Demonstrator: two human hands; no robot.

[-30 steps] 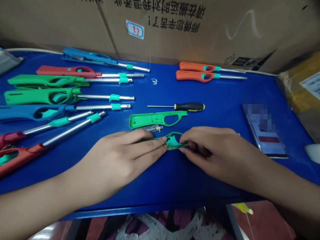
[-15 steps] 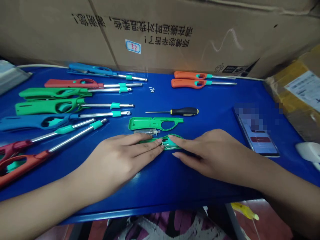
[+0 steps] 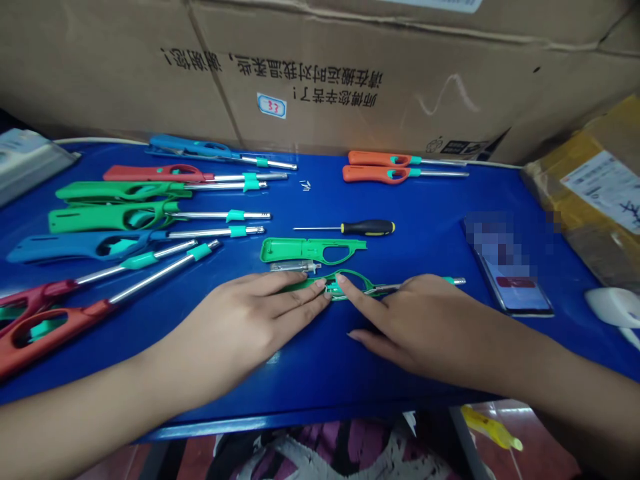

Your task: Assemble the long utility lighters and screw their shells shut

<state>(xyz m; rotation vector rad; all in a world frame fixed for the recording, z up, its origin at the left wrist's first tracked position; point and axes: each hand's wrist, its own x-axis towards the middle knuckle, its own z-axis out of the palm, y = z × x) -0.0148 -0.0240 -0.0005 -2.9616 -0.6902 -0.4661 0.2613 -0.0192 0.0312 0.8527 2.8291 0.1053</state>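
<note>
My left hand [image 3: 240,327] lies over the handle end of an opened green lighter [image 3: 361,285], with the shell caught between thumb and fingers. My right hand [image 3: 420,320] rests flat on the blue table [image 3: 310,373]. Its stretched index finger touches the teal trigger part inside the lighter. The lighter's metal tube [image 3: 440,283] runs out to the right behind my right hand. Just beyond lie the loose green shell half [image 3: 310,250] and a small clear fuel cartridge [image 3: 295,267].
A black and yellow screwdriver [image 3: 367,228] and tiny screws [image 3: 306,185] lie further back. Several assembled lighters [image 3: 125,217] fill the left side, two orange lighters [image 3: 390,167] lie at the back. A phone [image 3: 510,273], a white object [image 3: 613,307] and cardboard boxes [image 3: 350,73] border the table.
My right hand let go of the lighter's front and flattened, only its index finger staying on the trigger part. The tube end now shows at the right. My left hand stayed put.
</note>
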